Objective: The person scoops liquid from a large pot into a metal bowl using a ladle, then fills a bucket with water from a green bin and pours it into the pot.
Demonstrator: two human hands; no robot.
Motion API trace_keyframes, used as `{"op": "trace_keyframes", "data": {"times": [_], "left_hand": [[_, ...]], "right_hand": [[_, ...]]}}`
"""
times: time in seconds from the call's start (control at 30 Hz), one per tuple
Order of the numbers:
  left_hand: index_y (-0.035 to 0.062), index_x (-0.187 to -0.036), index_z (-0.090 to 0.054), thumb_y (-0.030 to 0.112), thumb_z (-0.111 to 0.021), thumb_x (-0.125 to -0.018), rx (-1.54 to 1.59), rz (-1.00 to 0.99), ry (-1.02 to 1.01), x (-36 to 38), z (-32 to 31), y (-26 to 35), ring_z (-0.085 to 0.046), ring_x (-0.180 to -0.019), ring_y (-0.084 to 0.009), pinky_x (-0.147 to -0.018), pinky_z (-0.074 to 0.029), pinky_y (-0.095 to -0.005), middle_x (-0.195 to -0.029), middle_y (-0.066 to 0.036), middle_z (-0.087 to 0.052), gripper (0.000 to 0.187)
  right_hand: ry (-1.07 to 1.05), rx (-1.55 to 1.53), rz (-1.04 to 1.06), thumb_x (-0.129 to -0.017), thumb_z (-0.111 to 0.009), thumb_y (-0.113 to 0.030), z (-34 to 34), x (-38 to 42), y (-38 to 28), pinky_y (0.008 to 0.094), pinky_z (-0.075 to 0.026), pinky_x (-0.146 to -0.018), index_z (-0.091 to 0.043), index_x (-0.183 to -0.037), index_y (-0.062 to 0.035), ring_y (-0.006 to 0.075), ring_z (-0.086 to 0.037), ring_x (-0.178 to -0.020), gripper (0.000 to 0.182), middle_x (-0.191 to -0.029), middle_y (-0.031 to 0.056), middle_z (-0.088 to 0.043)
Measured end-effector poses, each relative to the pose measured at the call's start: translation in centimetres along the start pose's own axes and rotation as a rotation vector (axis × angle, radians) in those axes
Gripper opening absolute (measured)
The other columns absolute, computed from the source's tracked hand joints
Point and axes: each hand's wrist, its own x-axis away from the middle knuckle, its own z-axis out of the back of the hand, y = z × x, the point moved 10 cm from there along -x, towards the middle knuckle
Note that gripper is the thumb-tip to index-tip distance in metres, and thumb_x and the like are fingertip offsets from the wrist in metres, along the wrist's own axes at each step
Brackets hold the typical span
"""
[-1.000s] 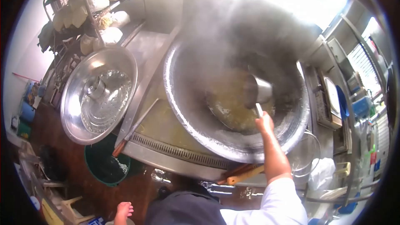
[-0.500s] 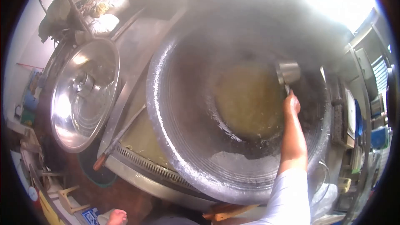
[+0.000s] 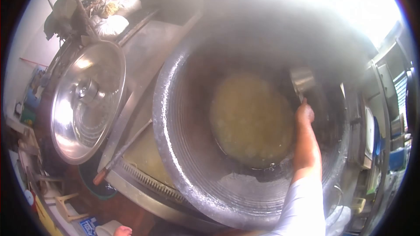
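A huge dark wok (image 3: 188, 157) fills the middle of the view, steaming, with yellowish liquid (image 3: 251, 120) pooled in its bottom. My right hand (image 3: 304, 114) reaches over the wok's right side and grips the handle of a metal ladle cup (image 3: 302, 80), which hangs just above the liquid's right edge. My white sleeve (image 3: 304, 209) shows below. My left hand (image 3: 123, 230) is barely visible at the bottom edge, low by my side, and what it holds cannot be told.
A large shiny metal lid (image 3: 87, 100) leans to the left of the wok. A long utensil with a wooden handle (image 3: 118, 153) lies on the steel counter beside it. Bags (image 3: 109, 22) fill a rack at top left. Shelving and equipment stand at right.
The view has shifted a little and steam has thickened. My right hand with the ladle has stayed near the wok's right side, moving slightly down. Earlier the ladle was over the liquid's middle.
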Motion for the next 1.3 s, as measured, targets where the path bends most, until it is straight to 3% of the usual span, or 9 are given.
{"op": "trace_keyframes", "data": {"times": [0.1,0.33,0.37,0.6,0.73,0.9,1.07,1.17,1.3], "left_hand": [[0.0061,-0.097,-0.062,0.007,-0.048,-0.086,0.000,-0.025,-0.002,-0.2,0.4,0.9,-0.051,-0.052,-0.0094,-0.041,-0.039,-0.0220,-0.073,-0.001,-0.058,0.018],[0.0068,-0.103,-0.061,0.016,-0.052,-0.088,-0.237,-0.034,-0.043,-0.8,-1.2,6.9,-0.058,-0.063,-0.0131,-0.050,-0.045,-0.0269,-0.084,-0.004,-0.064,0.019],[0.0044,-0.104,-0.061,0.019,-0.054,-0.089,-0.289,0.054,-0.057,-0.2,-1.3,7.4,-0.064,-0.073,-0.0168,-0.060,-0.051,-0.0313,-0.090,-0.006,-0.066,0.021],[0.0057,-0.099,-0.063,0.017,-0.054,-0.089,-0.246,0.136,0.008,0.8,0.8,5.1,-0.062,-0.071,-0.0139,-0.058,-0.049,-0.0293,-0.087,-0.004,-0.066,0.018],[0.0097,-0.104,-0.061,0.014,-0.051,-0.088,0.016,0.046,-0.035,0.0,0.7,1.1,-0.054,-0.054,-0.0092,-0.038,-0.038,-0.0229,-0.080,-0.002,-0.062,0.019],[0.0091,-0.112,-0.057,0.020,-0.052,-0.091,-0.050,0.058,-0.127,0.2,-0.3,0.9,-0.057,-0.065,-0.0135,-0.049,-0.046,-0.0272,-0.087,-0.005,-0.062,0.024],[0.0031,-0.091,-0.065,0.009,-0.054,-0.082,-0.062,0.041,-0.020,0.8,-1.0,4.8,-0.058,-0.058,-0.0100,-0.044,-0.042,-0.0239,-0.076,-0.005,-0.064,0.015],[0.0032,-0.090,-0.065,0.010,-0.055,-0.082,-0.049,0.000,-0.005,0.8,-1.2,5.2,-0.057,-0.058,-0.0098,-0.044,-0.041,-0.0238,-0.076,-0.005,-0.064,0.015],[0.0040,-0.091,-0.065,0.013,-0.057,-0.082,-0.023,-0.053,0.015,0.5,-0.2,4.1,-0.058,-0.061,-0.0099,-0.045,-0.042,-0.0245,-0.076,-0.004,-0.063,0.016]], "right_hand": [[-0.067,-0.084,0.066,-0.091,-0.048,-0.017,-5.8,-2.5,0.0,0.0433,-0.055,-0.068,-0.046,-0.127,-0.0158,0.0306,-0.068,-0.086,0.036,-0.095,0.0160,-0.068],[-0.168,-0.156,0.322,-0.087,-0.046,-0.015,0.8,6.1,-5.3,0.0430,-0.049,-0.083,-0.046,-0.134,-0.0220,0.0318,-0.063,-0.099,0.047,-0.106,0.0147,-0.066],[-0.172,-0.144,0.276,-0.086,-0.047,-0.013,1.9,6.7,-4.2,0.0424,-0.049,-0.084,-0.047,-0.133,-0.0228,0.0319,-0.063,-0.099,0.048,-0.106,0.0140,-0.066],[-0.095,-0.181,-0.162,-0.079,-0.054,-0.012,1.6,7.1,10.1,0.0447,-0.049,-0.084,-0.041,-0.138,-0.0229,0.0318,-0.062,-0.103,0.061,-0.112,0.0170,-0.064],[-0.013,-0.082,-0.158,-0.080,-0.055,-0.012,-0.5,8.5,14.1,0.0445,-0.051,-0.082,-0.043,-0.136,-0.0202,0.0325,-0.065,-0.095,0.058,-0.105,0.0170,-0.066],[-0.147,-0.382,-0.030,-0.076,-0.059,-0.015,-5.4,10.0,8.8,0.0438,-0.047,-0.091,-0.046,-0.133,-0.0125,0.0363,-0.059,-0.107,0.058,-0.113,0.0231,-0.061],[-0.398,-0.652,0.021,-0.070,-0.062,-0.011,-9.8,13.5,2.8,0.0391,-0.046,-0.092,-0.051,-0.125,-0.0056,0.0354,-0.060,-0.106,0.057,-0.110,0.0221,-0.063],[-0.597,-0.804,0.003,-0.070,-0.066,-0.006,-7.5,18.8,-1.5,0.0365,-0.051,-0.052,-0.046,-0.130,-0.0058,0.0254,-0.063,-0.063,0.064,-0.087,0.0152,-0.064],[-0.806,-0.939,0.079,-0.073,-0.066,-0.006,-3.8,25.3,-6.3,0.0285,-0.040,-0.038,-0.044,-0.133,-0.0094,0.0111,-0.049,-0.045,0.064,-0.063,0.0031,-0.052]]}}
